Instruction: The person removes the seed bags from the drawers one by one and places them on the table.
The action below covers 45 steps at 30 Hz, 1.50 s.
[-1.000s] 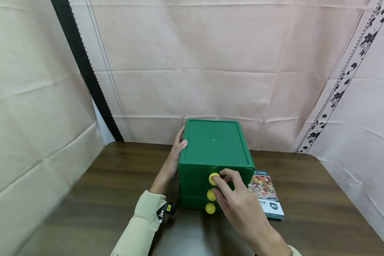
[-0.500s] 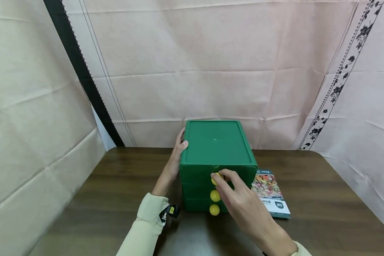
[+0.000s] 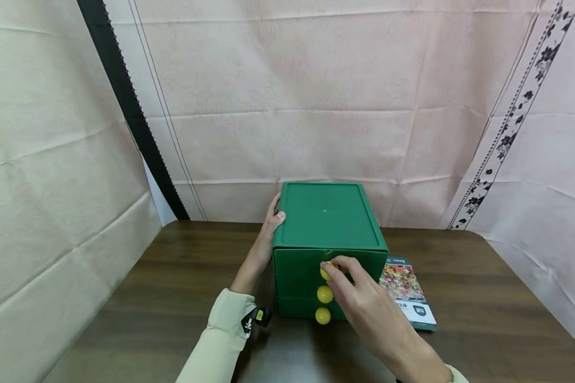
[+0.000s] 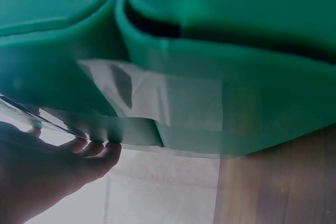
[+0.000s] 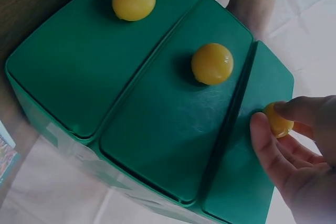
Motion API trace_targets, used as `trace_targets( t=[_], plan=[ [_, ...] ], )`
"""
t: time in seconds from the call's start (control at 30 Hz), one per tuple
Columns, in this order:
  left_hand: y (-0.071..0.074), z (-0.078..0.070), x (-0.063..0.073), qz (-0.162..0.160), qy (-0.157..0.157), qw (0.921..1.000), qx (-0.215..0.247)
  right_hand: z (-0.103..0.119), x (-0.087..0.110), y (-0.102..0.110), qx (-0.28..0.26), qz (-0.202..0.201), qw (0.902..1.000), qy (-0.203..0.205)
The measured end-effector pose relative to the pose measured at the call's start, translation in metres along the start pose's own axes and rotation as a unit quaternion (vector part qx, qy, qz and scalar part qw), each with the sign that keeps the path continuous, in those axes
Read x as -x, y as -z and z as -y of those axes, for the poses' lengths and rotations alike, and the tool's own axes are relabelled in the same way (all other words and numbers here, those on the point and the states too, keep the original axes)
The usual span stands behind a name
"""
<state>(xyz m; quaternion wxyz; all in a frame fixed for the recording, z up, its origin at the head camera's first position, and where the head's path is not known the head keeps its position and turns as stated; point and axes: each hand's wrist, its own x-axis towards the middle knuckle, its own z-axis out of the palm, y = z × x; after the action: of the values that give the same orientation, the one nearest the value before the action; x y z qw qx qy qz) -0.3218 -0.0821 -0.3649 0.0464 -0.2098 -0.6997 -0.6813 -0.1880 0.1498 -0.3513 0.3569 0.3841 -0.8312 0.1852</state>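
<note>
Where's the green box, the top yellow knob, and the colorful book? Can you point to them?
Green box [image 3: 327,233]: head view, on its top, toward the front.
Top yellow knob [image 5: 281,124]: right wrist view, on the uncovered part of the ball.
Colorful book [image 3: 407,287]: head view, on the cover picture.

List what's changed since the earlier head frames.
The right hand shifted slightly left over the top knob, covers more of it, and now pinches it; whether it already had a grip before is unclear. Unchanged: left hand on the box's left side, top drawer apparently closed, book at right.
</note>
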Motion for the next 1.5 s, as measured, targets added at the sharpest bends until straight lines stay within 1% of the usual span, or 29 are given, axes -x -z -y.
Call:
trace_targets(
  t=[0.27,0.57,0.77,0.83,1.03,1.13,1.37,1.5],
  plan=[
    [0.0,-0.001,0.0,-0.003,0.0,1.0,0.009,0.004,-0.001,0.003,-0.002,0.012,0.9999,-0.008],
    [-0.001,0.0,0.0,0.0,0.002,1.0,0.007,0.007,0.0,0.008,0.003,0.012,0.9999,-0.008],
    [0.0,-0.001,0.0,-0.003,-0.004,0.9999,0.012,0.01,-0.002,0.012,-0.002,0.041,0.999,-0.017],
    [0.0,-0.001,0.0,-0.003,-0.001,1.0,0.009,0.012,-0.001,0.014,-0.001,0.051,0.9984,-0.022],
    [-0.001,0.0,-0.001,0.003,0.001,0.9999,0.01,0.017,-0.001,0.019,0.004,0.064,0.9975,-0.029],
    [-0.001,0.0,0.0,0.003,-0.001,0.9999,0.013,0.02,-0.001,0.021,0.008,0.065,0.9976,-0.024],
    [0.0,0.001,0.002,-0.004,0.001,0.9998,0.018,0.026,-0.001,0.027,0.026,0.067,0.9974,0.004],
    [0.0,0.002,0.003,-0.001,0.001,0.9998,0.018,0.03,-0.002,0.031,0.037,0.072,0.9966,0.015]
  ],
)
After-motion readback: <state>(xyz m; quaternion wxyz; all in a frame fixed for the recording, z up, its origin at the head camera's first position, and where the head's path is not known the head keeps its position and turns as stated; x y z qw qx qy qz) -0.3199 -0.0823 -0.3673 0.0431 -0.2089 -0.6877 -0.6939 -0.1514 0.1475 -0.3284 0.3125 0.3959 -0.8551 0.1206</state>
